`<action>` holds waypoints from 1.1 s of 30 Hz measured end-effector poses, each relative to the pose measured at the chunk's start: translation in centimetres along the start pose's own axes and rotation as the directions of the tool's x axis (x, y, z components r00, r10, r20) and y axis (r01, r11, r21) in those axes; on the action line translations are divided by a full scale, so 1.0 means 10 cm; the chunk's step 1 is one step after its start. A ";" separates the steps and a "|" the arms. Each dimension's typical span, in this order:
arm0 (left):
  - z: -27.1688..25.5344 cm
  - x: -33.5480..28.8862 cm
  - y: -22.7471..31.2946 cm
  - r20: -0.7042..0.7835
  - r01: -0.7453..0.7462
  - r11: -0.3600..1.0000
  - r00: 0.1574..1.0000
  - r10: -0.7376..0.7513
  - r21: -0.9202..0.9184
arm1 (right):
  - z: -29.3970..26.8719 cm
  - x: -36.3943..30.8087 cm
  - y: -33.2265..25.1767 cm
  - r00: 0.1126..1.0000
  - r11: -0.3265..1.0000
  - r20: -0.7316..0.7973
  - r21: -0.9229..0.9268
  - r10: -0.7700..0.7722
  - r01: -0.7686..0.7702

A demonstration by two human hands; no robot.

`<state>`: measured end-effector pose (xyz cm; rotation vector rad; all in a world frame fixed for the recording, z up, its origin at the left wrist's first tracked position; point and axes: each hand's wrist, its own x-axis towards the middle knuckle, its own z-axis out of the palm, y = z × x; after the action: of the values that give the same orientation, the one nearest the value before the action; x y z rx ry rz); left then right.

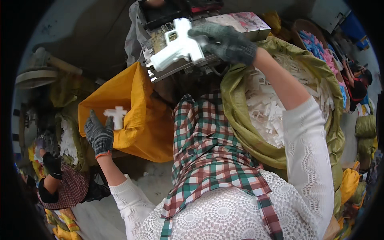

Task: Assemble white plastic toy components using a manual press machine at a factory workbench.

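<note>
Your right hand (224,43) grips a white toy gun (181,46); your left hand (99,134) looks open, a white piece (117,116) just right of it, at the mouth of the yellow sack (138,100).

Pink-stained worktop (247,18) — black container (162,16) at its far edge

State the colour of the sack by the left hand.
Yellow-orange sack, best in the head view.

1 person in checks (71,187) is at left, blue and pink pieces (314,45) right.
</note>
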<state>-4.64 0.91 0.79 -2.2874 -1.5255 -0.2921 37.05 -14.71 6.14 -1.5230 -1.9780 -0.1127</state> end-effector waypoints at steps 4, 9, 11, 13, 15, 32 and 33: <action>-0.13 -0.16 0.07 0.024 0.017 0.961 1.000 -0.011 -0.277 | 0.29 0.47 0.16 0.988 0.985 0.142 -0.169 0.064 -0.040; -0.19 -0.18 0.37 -0.013 -0.053 0.905 0.999 0.053 -0.422 | 0.26 0.33 0.23 1.000 0.986 0.019 -0.167 -0.020 0.023; -0.09 -0.13 0.48 -0.022 -0.115 0.858 0.992 0.120 -0.501 | 0.12 0.02 0.16 0.992 0.984 -0.123 -0.178 -0.006 -0.016; 0.03 -0.21 0.42 0.028 -0.090 0.659 0.986 0.165 -0.747 | -0.15 -0.29 0.00 0.983 0.985 0.065 -0.047 0.170 -0.168; 0.11 -0.26 0.46 -0.014 -0.148 0.574 0.973 0.232 -0.805 | -0.38 -0.71 0.10 0.943 0.970 0.242 -0.139 0.228 -0.198; -0.08 -0.43 1.07 0.109 -0.242 0.606 0.869 0.483 -0.757 | -0.28 -2.53 0.63 0.602 0.383 0.013 -0.782 0.798 -0.491; -0.10 -0.45 1.14 0.142 -0.188 0.542 0.849 0.509 -0.819 | -0.28 -2.53 0.47 0.641 0.466 0.083 -0.758 0.763 -0.457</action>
<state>4.10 -7.16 -2.12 -3.4802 -1.1111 -0.5198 45.82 -35.67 -6.35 -2.9357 -1.5403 -0.2346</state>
